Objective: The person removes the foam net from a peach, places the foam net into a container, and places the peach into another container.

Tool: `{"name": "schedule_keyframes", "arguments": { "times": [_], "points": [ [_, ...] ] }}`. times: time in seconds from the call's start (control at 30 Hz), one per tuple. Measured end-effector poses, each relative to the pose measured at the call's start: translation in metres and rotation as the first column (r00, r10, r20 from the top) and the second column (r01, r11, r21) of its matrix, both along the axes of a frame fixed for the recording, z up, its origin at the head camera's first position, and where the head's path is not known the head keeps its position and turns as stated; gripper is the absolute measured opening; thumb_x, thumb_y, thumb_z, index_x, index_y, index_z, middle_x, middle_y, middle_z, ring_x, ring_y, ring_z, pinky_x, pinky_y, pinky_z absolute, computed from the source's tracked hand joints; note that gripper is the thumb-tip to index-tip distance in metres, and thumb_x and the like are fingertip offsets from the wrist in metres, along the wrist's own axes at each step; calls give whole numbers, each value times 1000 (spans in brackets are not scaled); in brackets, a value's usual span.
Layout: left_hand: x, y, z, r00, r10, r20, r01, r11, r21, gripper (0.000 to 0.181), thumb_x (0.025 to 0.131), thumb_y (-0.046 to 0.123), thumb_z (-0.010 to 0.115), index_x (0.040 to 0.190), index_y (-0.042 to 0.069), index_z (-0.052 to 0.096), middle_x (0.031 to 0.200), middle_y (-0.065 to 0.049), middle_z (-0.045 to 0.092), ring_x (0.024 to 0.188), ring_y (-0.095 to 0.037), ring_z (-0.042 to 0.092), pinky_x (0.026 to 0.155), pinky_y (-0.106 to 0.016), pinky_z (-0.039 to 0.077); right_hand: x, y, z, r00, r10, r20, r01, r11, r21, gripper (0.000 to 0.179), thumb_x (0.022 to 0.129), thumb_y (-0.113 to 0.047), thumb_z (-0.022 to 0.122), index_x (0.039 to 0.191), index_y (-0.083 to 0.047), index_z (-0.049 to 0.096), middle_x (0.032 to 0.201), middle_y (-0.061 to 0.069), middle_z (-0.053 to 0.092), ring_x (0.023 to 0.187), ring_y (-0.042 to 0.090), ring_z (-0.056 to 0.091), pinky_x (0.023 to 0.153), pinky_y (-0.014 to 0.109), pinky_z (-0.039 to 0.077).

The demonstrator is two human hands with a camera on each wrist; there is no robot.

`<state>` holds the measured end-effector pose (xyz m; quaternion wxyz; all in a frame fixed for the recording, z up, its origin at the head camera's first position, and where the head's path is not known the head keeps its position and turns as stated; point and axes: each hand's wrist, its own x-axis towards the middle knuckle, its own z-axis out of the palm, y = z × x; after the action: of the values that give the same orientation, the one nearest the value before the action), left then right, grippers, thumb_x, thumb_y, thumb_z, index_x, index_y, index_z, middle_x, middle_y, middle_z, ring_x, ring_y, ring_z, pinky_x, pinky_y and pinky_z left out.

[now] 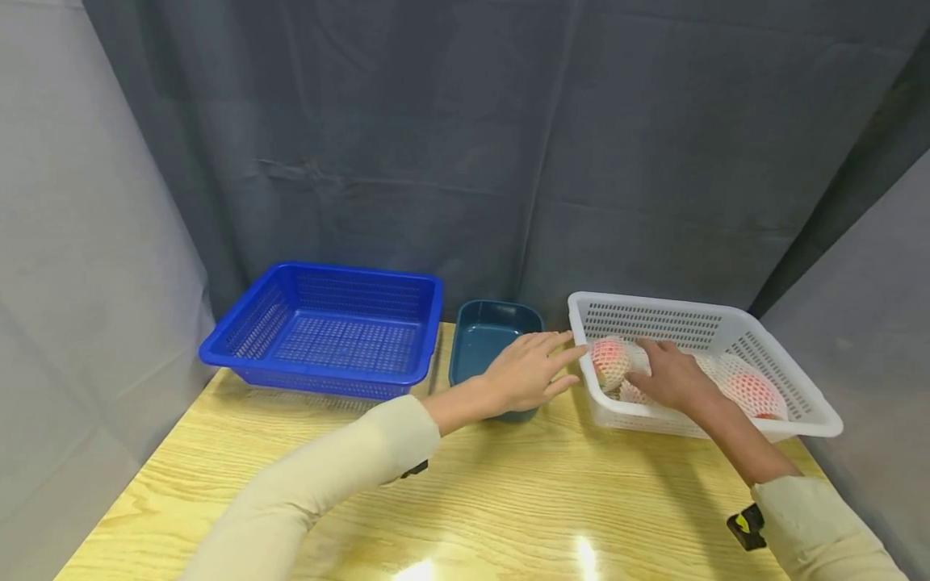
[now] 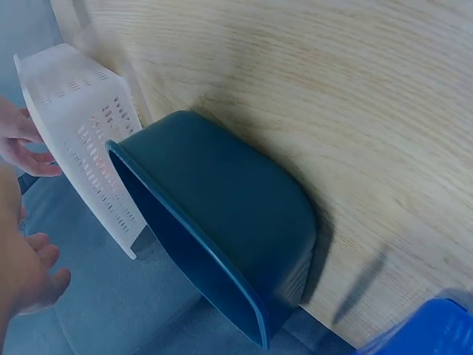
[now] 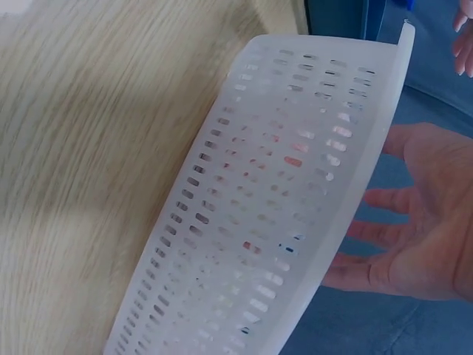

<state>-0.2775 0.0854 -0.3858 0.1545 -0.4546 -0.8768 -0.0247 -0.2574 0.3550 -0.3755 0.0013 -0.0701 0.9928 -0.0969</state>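
The white basket [image 1: 654, 302] is reached into by the right hand [image 1: 676, 378], its thumb and fingers parted among fruit [image 1: 610, 361] sleeved in foam net; whether any piece is pinched cannot be told, the fingertips being hidden by fruit and basket wall. The left hand [image 1: 532, 371] is held with fingers spread near the basket's left rim, and nothing is gripped by it. All the fruit in sight is held in the white basket, at the right of the tabletop [image 1: 465, 500]; a teal tray [image 1: 481, 343] is set between it and a blue basket [image 1: 320, 375] at the left. The step in hand is judged to be the picking of a fruit; a secure hold around one piece, then a lift above the rim, would be called for next.
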Motion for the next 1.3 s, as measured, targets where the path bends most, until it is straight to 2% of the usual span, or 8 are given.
{"name": "schedule_keyframes", "arguments": {
  "times": [0.17, 0.4, 0.67, 0.87, 1.0, 1.1, 1.17, 1.3],
  "points": [
    [0, 8, -4, 999, -28, -35, 27, 1000, -4, 51, 107, 44, 41, 153, 22, 42, 153, -8, 43, 139, -21, 40, 114, -37, 31, 0, 2, -3, 999, -26, 20, 26, 1000, -1, 74, 95, -30, 63, 144, 16, 33, 139, 47, 31, 121, 64, 39, 93, 72, 38],
    [2, 19, -9, 997, -44, -58, 42, 998, -40, 49, 108, 43, 39, 152, 24, 44, 154, -5, 42, 140, -19, 39, 113, -35, 32, 2, 6, -5, 997, -54, 49, 54, 999, -3, 77, 94, -31, 66, 140, 20, 33, 135, 49, 33, 117, 64, 42, 90, 71, 41],
    [7, 28, -15, 992, -87, -96, 83, 996, -38, 42, 109, 39, 37, 147, 30, 52, 150, -5, 47, 136, -19, 45, 111, -34, 36, 0, 10, -10, 991, -73, 113, 74, 997, 4, 82, 94, -36, 66, 138, 24, 32, 130, 51, 36, 115, 62, 45, 90, 68, 43],
    [9, 37, -18, 994, -101, -47, 98, 994, -53, 42, 109, 39, 35, 149, 32, 49, 152, -4, 45, 140, -19, 40, 114, -35, 31, 0, 12, -12, 987, -56, 150, 51, 998, 36, 85, 94, -40, 65, 133, 28, 34, 125, 50, 42, 114, 61, 45, 89, 67, 44],
    [9, 42, -20, 995, -97, -8, 96, 993, -67, 43, 110, 39, 33, 150, 32, 48, 155, -3, 42, 142, -19, 36, 116, -38, 27, 1, 12, -8, 982, -56, 181, 50, 998, 39, 77, 93, -41, 67, 120, 28, 45, 103, 40, 57, 95, 50, 59, 79, 58, 51],
    [8, 46, -21, 996, -95, -1, 94, 992, -83, 44, 110, 40, 31, 150, 33, 46, 156, -2, 40, 143, -18, 35, 117, -38, 26, 1, 13, -5, 972, -86, 218, 82, 996, 28, 74, 91, -43, 68, 109, 26, 51, 90, 30, 61, 80, 38, 61, 71, 52, 53],
    [8, 48, -22, 995, -96, 3, 96, 991, -93, 45, 110, 41, 29, 151, 34, 45, 157, -2, 39, 143, -19, 34, 117, -37, 25, 2, 13, -4, 965, -111, 238, 109, 994, 20, 74, 89, -44, 69, 107, 26, 52, 90, 30, 61, 78, 35, 60, 70, 51, 53],
    [8, 52, -23, 995, -104, 1, 103, 985, -137, 46, 110, 41, 26, 153, 34, 41, 158, -1, 36, 144, -19, 32, 118, -39, 24, 1, 14, -5, 957, -128, 259, 128, 992, 19, 78, 87, -46, 70, 111, 26, 52, 99, 36, 60, 84, 41, 62, 73, 54, 54]
  ]
}}
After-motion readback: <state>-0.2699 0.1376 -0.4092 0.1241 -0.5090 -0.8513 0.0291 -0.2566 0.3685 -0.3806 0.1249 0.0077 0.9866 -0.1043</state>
